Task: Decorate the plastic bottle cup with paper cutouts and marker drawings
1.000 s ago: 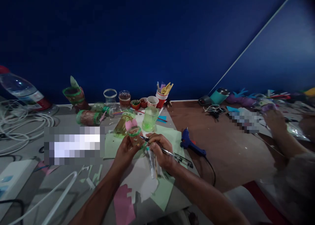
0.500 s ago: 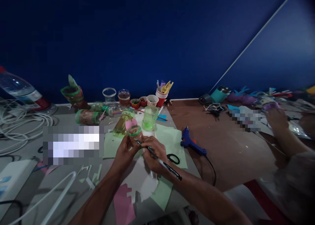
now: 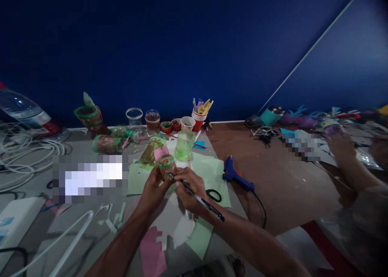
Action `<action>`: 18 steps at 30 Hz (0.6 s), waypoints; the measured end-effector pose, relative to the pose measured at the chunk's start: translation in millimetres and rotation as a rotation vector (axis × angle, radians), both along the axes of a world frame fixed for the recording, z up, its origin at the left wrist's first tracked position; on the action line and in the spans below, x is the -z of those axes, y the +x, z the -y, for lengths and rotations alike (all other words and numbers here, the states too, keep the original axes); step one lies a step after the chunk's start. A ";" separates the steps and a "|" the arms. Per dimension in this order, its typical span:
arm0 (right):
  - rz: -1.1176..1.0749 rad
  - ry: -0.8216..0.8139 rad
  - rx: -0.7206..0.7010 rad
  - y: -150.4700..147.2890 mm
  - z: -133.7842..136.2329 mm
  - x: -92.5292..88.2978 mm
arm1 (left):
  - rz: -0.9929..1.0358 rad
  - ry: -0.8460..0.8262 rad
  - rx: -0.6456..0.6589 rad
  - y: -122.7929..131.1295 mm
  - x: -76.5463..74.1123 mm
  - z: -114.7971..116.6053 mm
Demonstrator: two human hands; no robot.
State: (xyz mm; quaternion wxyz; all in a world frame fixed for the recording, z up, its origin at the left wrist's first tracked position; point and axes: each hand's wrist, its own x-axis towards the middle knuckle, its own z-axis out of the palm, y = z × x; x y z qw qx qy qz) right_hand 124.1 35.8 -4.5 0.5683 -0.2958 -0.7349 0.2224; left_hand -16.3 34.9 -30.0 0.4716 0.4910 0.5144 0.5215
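Note:
My left hand (image 3: 157, 187) is closed round a small painted cup (image 3: 166, 164) with a brown body, a green rim and pink paper ears at its back. In my right hand (image 3: 190, 188) is a black pen (image 3: 203, 202), its tip against the front of the cup. The fingers of both hands nearly meet there and hide the cup's lower part. Just behind the cup stand a green-tinted clear plastic cup (image 3: 184, 143) and a tilted, green-and-brown painted container (image 3: 152, 152). Under my hands lie light green paper (image 3: 209, 168) and pink paper scraps (image 3: 153, 252).
A blue glue gun (image 3: 238, 178) with a cord lies to the right, near black scissor handles (image 3: 214, 195). Red cups with tools (image 3: 199, 119) stand by the wall. White cables (image 3: 27, 160) and a large bottle (image 3: 33, 115) are at left. Another person's hand (image 3: 342, 147) works far right.
Almost nothing differs. Both hands hold the same place, with the pen still at the cup's front.

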 end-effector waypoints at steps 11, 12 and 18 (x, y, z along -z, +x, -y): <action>0.013 -0.012 0.004 0.7 -0.4 3.1 | -0.033 0.000 0.003 0.5 -4.8 1.6; 0.012 -0.010 0.004 0.7 -0.4 3.1 | -0.040 -0.001 0.000 0.7 -5.7 1.9; 0.009 -0.011 -0.008 1.3 0.3 0.0 | -0.020 -0.001 0.006 1.1 -6.9 2.0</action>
